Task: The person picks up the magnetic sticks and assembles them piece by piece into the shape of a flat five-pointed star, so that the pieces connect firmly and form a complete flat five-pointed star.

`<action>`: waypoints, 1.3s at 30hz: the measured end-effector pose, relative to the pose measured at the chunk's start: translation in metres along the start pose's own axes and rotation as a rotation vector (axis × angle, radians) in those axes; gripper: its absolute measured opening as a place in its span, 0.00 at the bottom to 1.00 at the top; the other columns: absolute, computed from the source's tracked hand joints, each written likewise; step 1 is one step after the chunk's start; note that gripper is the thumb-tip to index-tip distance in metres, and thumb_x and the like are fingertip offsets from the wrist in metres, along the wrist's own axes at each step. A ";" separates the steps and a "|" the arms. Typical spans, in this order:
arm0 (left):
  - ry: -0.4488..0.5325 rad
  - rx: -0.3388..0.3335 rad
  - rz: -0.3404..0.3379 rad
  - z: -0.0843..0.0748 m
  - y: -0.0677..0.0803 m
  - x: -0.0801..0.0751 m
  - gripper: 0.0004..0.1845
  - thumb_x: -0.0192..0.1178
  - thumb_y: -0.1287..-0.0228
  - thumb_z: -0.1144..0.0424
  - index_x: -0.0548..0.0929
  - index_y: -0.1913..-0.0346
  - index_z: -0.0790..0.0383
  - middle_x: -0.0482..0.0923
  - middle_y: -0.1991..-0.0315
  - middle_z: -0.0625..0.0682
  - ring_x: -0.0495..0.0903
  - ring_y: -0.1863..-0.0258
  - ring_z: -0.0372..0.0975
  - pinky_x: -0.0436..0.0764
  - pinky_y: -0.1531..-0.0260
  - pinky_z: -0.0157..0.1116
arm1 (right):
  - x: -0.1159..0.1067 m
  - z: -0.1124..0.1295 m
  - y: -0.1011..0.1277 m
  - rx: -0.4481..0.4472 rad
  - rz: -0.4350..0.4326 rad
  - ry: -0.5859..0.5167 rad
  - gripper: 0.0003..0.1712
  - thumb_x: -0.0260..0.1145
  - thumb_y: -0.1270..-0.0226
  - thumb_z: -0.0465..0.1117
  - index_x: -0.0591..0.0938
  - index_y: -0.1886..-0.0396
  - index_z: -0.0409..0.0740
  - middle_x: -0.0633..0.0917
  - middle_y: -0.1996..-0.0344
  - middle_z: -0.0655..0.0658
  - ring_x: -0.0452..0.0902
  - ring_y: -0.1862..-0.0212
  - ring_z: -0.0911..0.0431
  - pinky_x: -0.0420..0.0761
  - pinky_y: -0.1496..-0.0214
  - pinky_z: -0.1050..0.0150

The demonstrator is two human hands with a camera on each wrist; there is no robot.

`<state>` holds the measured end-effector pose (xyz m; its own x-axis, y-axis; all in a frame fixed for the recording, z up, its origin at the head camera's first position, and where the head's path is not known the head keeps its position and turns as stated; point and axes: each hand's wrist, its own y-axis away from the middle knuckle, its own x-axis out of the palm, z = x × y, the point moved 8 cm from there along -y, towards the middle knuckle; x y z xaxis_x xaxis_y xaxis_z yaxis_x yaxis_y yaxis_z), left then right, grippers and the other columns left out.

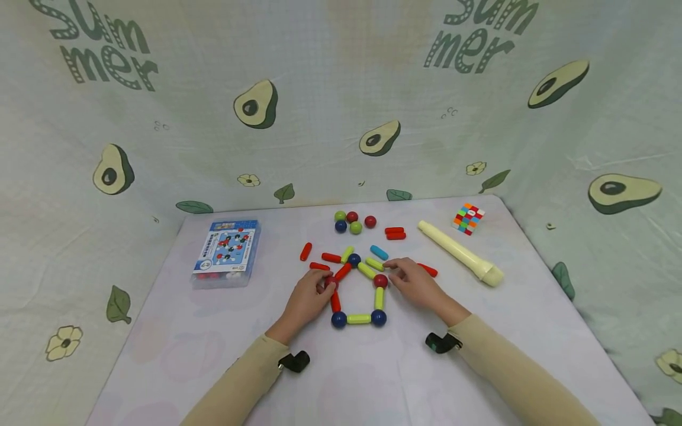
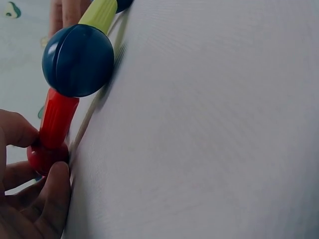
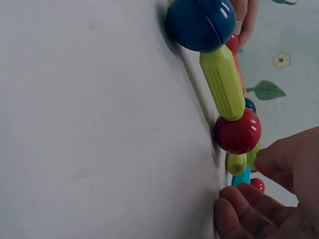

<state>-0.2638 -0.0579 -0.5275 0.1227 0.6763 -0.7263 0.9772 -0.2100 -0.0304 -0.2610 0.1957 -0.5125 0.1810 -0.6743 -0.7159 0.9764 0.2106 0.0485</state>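
On the table lies a five-sided frame of magnetic rods and balls. My left hand (image 1: 309, 296) grips the red ball (image 2: 47, 158) at its left corner, thumb and fingers around it. A red rod (image 2: 59, 117) runs from that ball to a blue ball (image 1: 338, 320). Beside the right corner's red ball (image 1: 380, 281) is my right hand (image 1: 415, 284), thumb and fingertips apart. Its fingertips are right at the end of a loose yellow-green rod (image 1: 375, 264). The frame's top corner is another blue ball (image 1: 354, 260), and a yellow-green rod (image 1: 359, 319) forms its near side.
Several loose balls (image 1: 355, 227) sit at the back, with red rods (image 1: 395, 235) to their right. A blue rod (image 1: 379, 252) lies behind the frame. A plastic box (image 1: 224, 254) stands left; a pale yellow flashlight-shaped stick (image 1: 460, 254) and a puzzle cube (image 1: 469, 218) are right.
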 end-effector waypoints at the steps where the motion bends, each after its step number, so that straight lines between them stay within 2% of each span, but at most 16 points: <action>1: -0.001 0.001 0.000 0.000 0.000 0.000 0.21 0.66 0.31 0.55 0.82 0.38 0.57 0.76 0.55 0.48 0.74 0.66 0.38 0.79 0.68 0.30 | 0.000 0.000 -0.003 -0.003 0.005 0.006 0.20 0.64 0.25 0.40 0.80 0.36 0.47 0.81 0.45 0.45 0.77 0.53 0.53 0.82 0.50 0.56; 7: -0.003 -0.001 0.000 0.003 0.000 0.002 0.20 0.66 0.31 0.55 0.83 0.39 0.58 0.75 0.58 0.48 0.74 0.67 0.38 0.78 0.70 0.30 | 0.001 -0.002 -0.009 0.015 0.019 0.003 0.21 0.63 0.24 0.41 0.78 0.34 0.45 0.81 0.43 0.44 0.78 0.51 0.52 0.83 0.49 0.55; 13: -0.005 0.008 -0.017 0.002 0.001 0.000 0.19 0.66 0.31 0.55 0.83 0.41 0.58 0.74 0.60 0.47 0.73 0.68 0.37 0.76 0.70 0.30 | -0.005 -0.005 0.002 0.000 -0.023 -0.024 0.19 0.64 0.25 0.40 0.80 0.37 0.45 0.83 0.45 0.43 0.79 0.51 0.51 0.82 0.47 0.53; 16: -0.005 0.026 -0.031 -0.002 0.002 -0.002 0.19 0.66 0.31 0.56 0.82 0.41 0.59 0.74 0.59 0.48 0.72 0.68 0.37 0.76 0.70 0.30 | -0.010 -0.007 0.009 -0.002 -0.065 -0.028 0.17 0.63 0.25 0.40 0.81 0.40 0.48 0.83 0.47 0.46 0.78 0.53 0.53 0.82 0.49 0.56; 24: -0.040 0.073 -0.062 -0.008 0.008 -0.003 0.23 0.68 0.32 0.56 0.78 0.37 0.59 0.73 0.51 0.50 0.72 0.70 0.35 0.76 0.73 0.29 | -0.030 -0.012 0.031 -0.019 -0.157 0.000 0.13 0.64 0.26 0.38 0.84 0.45 0.46 0.83 0.53 0.47 0.77 0.57 0.54 0.80 0.53 0.58; 26: -0.068 0.094 -0.088 -0.011 0.009 -0.004 0.24 0.68 0.33 0.56 0.78 0.38 0.57 0.72 0.50 0.50 0.72 0.67 0.36 0.77 0.71 0.30 | -0.034 -0.013 0.035 -0.023 -0.171 0.017 0.13 0.65 0.27 0.38 0.84 0.45 0.45 0.83 0.54 0.47 0.77 0.57 0.54 0.80 0.53 0.57; 31: -0.156 0.170 -0.136 -0.023 0.012 -0.004 0.21 0.70 0.35 0.56 0.80 0.41 0.56 0.75 0.47 0.49 0.74 0.51 0.39 0.81 0.52 0.36 | -0.042 -0.023 0.045 0.010 -0.207 0.062 0.13 0.67 0.29 0.37 0.84 0.47 0.43 0.81 0.54 0.45 0.77 0.56 0.53 0.79 0.54 0.57; 33: -0.186 0.210 -0.125 -0.031 0.015 -0.001 0.20 0.70 0.35 0.55 0.82 0.43 0.55 0.76 0.47 0.48 0.74 0.48 0.40 0.80 0.47 0.39 | -0.045 -0.028 0.049 0.039 -0.216 0.077 0.14 0.68 0.30 0.37 0.84 0.46 0.43 0.80 0.54 0.45 0.76 0.55 0.52 0.79 0.55 0.57; 35: -0.200 0.252 -0.090 -0.040 0.019 0.002 0.19 0.70 0.36 0.54 0.83 0.44 0.54 0.78 0.49 0.48 0.74 0.50 0.41 0.79 0.47 0.41 | -0.046 -0.032 0.051 0.060 -0.216 0.088 0.15 0.68 0.31 0.37 0.84 0.46 0.42 0.80 0.54 0.44 0.76 0.55 0.51 0.78 0.56 0.56; 39: -0.233 0.337 0.045 -0.055 0.028 0.014 0.17 0.70 0.35 0.52 0.85 0.46 0.52 0.82 0.53 0.43 0.76 0.53 0.37 0.78 0.46 0.42 | -0.045 -0.038 0.053 0.084 -0.206 0.093 0.18 0.69 0.32 0.37 0.82 0.44 0.40 0.80 0.54 0.42 0.77 0.55 0.49 0.78 0.56 0.55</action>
<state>-0.2253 -0.0150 -0.5008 0.0840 0.4915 -0.8668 0.8558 -0.4812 -0.1899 -0.2217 0.2645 -0.5040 -0.0309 -0.6281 -0.7775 0.9987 0.0127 -0.0499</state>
